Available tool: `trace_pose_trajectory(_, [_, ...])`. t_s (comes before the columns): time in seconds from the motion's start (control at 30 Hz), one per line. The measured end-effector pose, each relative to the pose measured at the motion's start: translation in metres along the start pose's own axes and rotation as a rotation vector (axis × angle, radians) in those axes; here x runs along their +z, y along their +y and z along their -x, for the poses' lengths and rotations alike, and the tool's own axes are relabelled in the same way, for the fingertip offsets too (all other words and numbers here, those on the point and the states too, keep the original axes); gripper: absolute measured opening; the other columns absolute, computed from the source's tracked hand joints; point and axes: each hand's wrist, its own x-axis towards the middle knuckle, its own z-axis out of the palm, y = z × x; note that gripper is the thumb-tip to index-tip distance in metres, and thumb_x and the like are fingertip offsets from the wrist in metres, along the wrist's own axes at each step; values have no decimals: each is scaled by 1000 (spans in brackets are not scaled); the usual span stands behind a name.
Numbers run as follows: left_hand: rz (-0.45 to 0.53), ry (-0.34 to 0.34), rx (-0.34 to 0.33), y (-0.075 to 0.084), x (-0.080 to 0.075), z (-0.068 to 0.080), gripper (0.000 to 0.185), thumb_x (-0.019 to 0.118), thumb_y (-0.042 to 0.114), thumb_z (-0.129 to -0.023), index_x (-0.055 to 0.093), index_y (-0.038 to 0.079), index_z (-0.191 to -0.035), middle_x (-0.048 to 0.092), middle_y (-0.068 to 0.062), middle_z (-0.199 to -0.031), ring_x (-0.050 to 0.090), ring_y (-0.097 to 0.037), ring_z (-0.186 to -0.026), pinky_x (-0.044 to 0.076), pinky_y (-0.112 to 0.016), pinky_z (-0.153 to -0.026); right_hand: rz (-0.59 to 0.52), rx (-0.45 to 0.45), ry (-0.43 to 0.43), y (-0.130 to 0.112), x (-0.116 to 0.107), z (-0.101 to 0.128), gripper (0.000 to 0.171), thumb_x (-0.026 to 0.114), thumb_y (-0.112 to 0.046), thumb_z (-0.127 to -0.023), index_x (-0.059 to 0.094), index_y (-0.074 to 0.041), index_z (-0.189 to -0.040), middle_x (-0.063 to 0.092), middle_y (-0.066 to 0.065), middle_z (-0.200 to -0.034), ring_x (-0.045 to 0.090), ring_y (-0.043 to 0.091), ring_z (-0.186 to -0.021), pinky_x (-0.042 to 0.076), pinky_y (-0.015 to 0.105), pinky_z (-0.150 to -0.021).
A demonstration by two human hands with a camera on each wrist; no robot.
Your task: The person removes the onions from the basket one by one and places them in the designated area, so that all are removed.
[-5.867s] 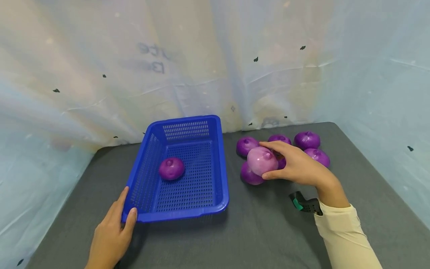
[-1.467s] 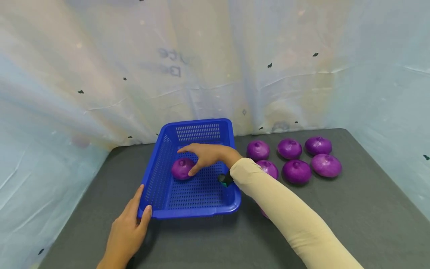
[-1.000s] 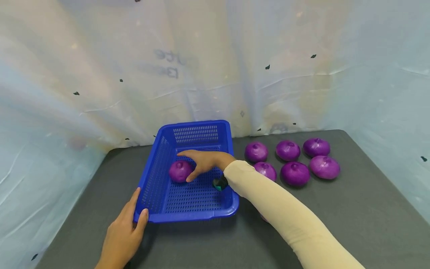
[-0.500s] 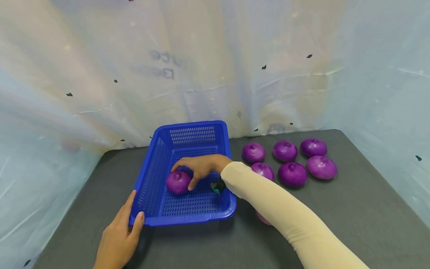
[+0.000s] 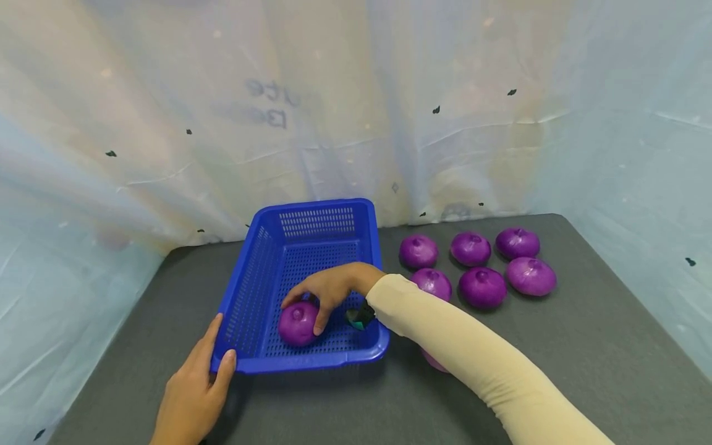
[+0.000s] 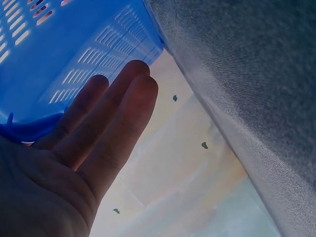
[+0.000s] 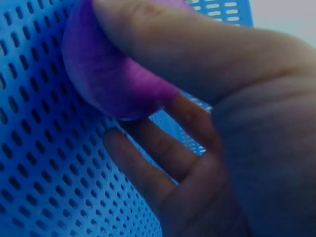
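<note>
I am holding a purple onion [image 5: 298, 322] near the front edge of the blue basket [image 5: 311, 225], with my right hand [image 5: 328, 288] curled over it, thumb and fingers [image 7: 197, 44] wrapped round its top and side, so that grip is closed on the onion. It is sitting low against the perforated floor of the basket. To do this well, I judge I should be keeping my fingers spread over the dome so the round thing is not rolling away, and easing pressure only once it is resting flat. My left hand [image 5: 191, 395] is lying at the front left corner of the basket, fingers [image 6: 106, 123] straight along its outer wall and thumb on the rim, an open, steadying grip. The basket has free floor toward the back wall, and its front rim is just beside the onion. Six more onions [image 5: 481, 287] are sitting on the dark bench [image 5: 584, 364] to the right, one partly hidden under my sleeve [image 5: 478, 364]. The bench is ending at a pale plastic sheet [image 5: 356, 111] close behind the basket.
</note>
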Motion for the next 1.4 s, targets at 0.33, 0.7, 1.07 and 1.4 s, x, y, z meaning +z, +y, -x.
trace_pose_trajectory(0.33, [-9,-3,-11,1,0,0,64,55,28,-101,28,23,-158,54,-26,-142,60,-50,-118,46,-67,-86,31,-16,205,-10,0,13,78,81,-38,-82,44,-26,-151,51,-1,-147,51,14,-129,46,30,-105])
trace_pose_trajectory(0.7, [-5,21,28,0,3,-3,64,56,26,-100,29,23,-158,56,-25,-140,61,-47,-116,47,-65,-85,160,-23,348,-45,-1,58,79,80,-42,-82,45,-23,-150,51,-2,-149,49,15,-134,45,31,-107])
trace_pose_trajectory(1.07, [-19,-8,-1,1,-2,0,64,54,28,-101,27,19,-159,54,-27,-141,59,-51,-117,47,-67,-86,131,68,506,-44,17,115,79,81,-44,-80,48,-23,-148,55,-4,-143,52,14,-130,46,36,-105])
trace_pose_trajectory(1.4, [-10,11,23,-1,0,0,63,54,27,-101,28,18,-158,55,-27,-139,60,-51,-115,47,-67,-84,-5,140,720,-34,53,160,81,81,-50,-78,46,-30,-149,54,-8,-144,51,12,-133,50,40,-101])
